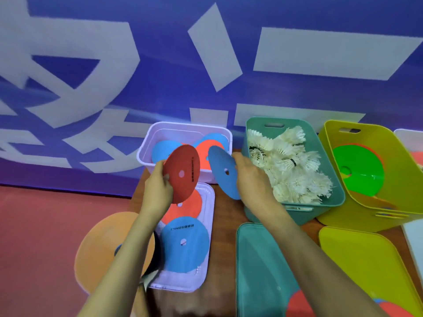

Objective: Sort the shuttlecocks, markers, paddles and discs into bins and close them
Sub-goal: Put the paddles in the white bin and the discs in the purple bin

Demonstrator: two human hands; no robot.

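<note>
- Above the lilac lid (209, 202), just in front of the open lilac bin (146, 156): left hand (158, 191) holds the red disc (182, 173) tilted, fingers pinching its left edge.
- Right hand (251, 177) holds the blue disc (223, 172) beside it, fingers curled round its right edge.
- Bin contains blue and orange discs.
- Lid lies on the desk (229, 213), carrying an orange disc (190, 207) and a second blue disc (185, 243).
- Shuttlecocks (290, 165) fill the teal bin (317, 145).

Red disc (182, 173) and blue disc (223, 171), lilac bin (146, 154), teal bin (338, 188) (white shuttlecocks (290, 165)), yellow-green bin (370, 213).
</note>
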